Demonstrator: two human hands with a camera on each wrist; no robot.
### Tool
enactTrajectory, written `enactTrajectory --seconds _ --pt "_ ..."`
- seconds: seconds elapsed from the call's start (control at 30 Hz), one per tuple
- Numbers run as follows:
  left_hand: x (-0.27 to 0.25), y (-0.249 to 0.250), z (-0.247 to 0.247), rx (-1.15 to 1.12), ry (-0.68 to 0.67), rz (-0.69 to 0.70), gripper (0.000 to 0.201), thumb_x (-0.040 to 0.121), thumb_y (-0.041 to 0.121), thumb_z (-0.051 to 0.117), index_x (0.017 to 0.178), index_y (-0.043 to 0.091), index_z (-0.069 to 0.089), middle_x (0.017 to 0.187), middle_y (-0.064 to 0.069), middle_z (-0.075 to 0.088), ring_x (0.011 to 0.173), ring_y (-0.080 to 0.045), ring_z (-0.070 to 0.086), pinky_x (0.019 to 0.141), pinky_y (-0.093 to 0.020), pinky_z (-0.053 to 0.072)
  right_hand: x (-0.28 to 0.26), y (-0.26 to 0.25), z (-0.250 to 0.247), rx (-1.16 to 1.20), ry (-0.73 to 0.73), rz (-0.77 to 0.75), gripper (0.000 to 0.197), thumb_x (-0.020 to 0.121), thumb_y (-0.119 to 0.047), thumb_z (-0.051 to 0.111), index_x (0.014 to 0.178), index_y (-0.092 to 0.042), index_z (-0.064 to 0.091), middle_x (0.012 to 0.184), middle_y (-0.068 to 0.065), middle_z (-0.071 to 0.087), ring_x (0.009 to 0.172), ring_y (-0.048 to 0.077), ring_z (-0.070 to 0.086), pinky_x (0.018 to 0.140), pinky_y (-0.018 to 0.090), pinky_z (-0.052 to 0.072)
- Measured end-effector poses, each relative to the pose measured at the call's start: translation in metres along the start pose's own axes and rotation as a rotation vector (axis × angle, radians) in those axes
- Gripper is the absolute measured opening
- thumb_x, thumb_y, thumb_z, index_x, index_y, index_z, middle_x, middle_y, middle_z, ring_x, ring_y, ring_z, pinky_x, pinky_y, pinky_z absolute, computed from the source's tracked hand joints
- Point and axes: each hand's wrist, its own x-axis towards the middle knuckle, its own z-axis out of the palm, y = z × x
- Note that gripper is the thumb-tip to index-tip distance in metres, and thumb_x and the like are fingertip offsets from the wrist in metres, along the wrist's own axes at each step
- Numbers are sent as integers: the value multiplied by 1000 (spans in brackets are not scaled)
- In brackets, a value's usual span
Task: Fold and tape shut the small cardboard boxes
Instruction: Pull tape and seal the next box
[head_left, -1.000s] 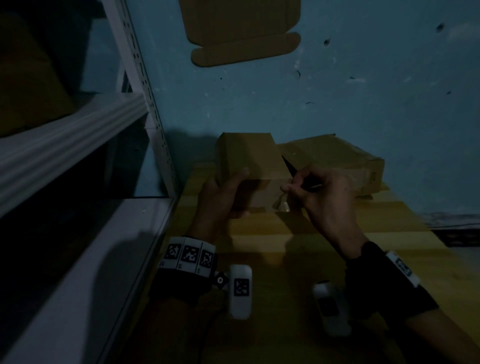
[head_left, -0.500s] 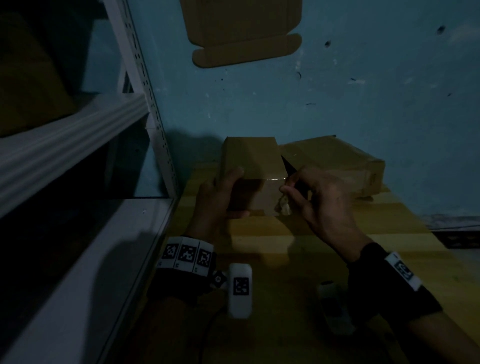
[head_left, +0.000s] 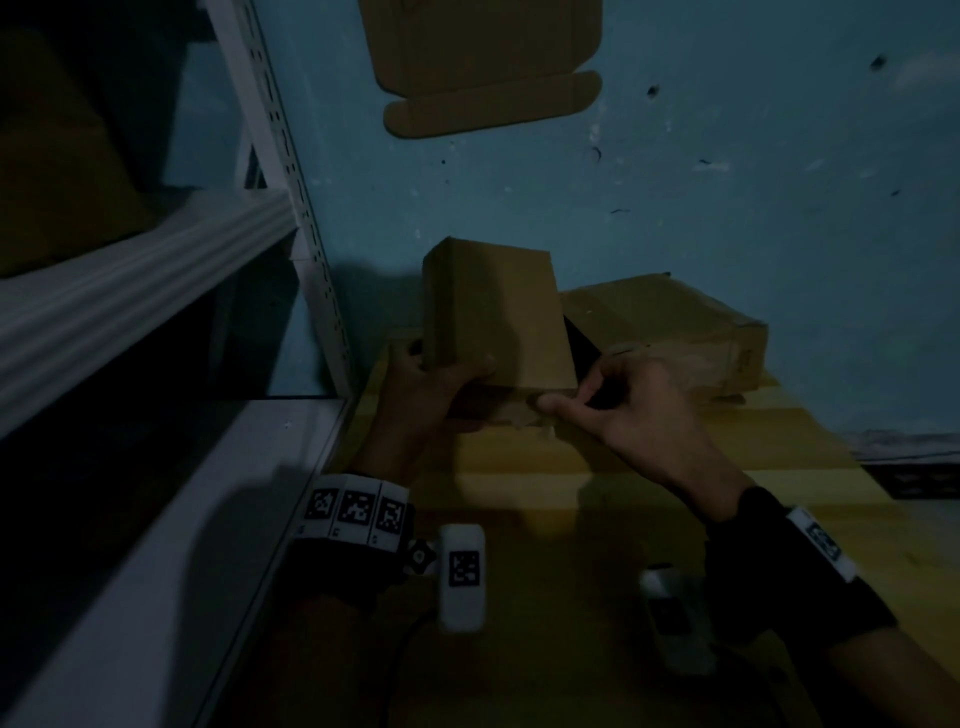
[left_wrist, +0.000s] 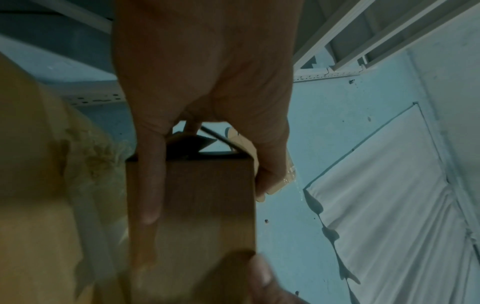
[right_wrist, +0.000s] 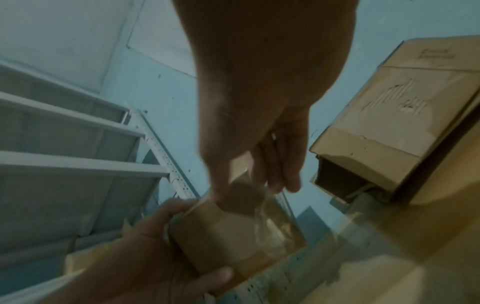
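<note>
My left hand (head_left: 447, 379) grips a small brown cardboard box (head_left: 493, 322) by its lower left corner and holds it tilted up above the wooden table (head_left: 545, 467). My right hand (head_left: 571, 400) is at the box's near right edge. Its fingers are curled round a dark pointed tool (head_left: 579, 340), and its thumb presses on the box's near edge. In the right wrist view, clear tape (right_wrist: 270, 224) lies over the corner of the box (right_wrist: 221, 236). In the left wrist view one finger lies along the box's side (left_wrist: 197, 216).
A larger, worn cardboard box (head_left: 670, 332) lies behind my right hand against the blue wall. A flat cardboard blank (head_left: 488, 67) hangs on the wall above. A white metal shelf rack (head_left: 156, 291) borders the table on the left.
The box has been tipped up and lifted, so more of its top face shows. My right thumb has slid left along the near edge, and the crumpled tape end now lies under it.
</note>
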Motion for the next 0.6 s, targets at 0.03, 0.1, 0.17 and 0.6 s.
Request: enactTrajectory --seconds 0.03,0.1,0.17,0.6 --pt "0 1 0 16 -29 -8 81 69 24 87 135 16 40 120 -6 62 92 -24 68 56 -33 59 1 1 1 -52 5 9 42 78 -55 78 75 -16 63 71 0 70 67 15 67 63 34 56" --pt "-2 0 -1 74 -84 -34 92 62 32 90 139 17 41 126 -8 61 95 -27 69 61 -40 61 3 5 1 -125 15 -9 54 71 -68 69 73 -15 63 68 2 68 66 17 66 63 38 55" --pt "-2 -1 -2 103 -97 -55 95 60 36 93 138 19 43 126 -7 62 98 -28 69 63 -46 62 4 7 -1 -155 6 -72 57 71 -71 59 74 -14 62 67 2 67 64 18 64 62 37 53" --pt "-8 5 -4 36 -77 48 101 55 37 89 143 18 42 129 -7 61 102 -25 68 62 -33 60 3 16 3 -73 65 -149 18 89 -32 73 83 -16 69 81 -2 72 75 11 68 68 34 59"
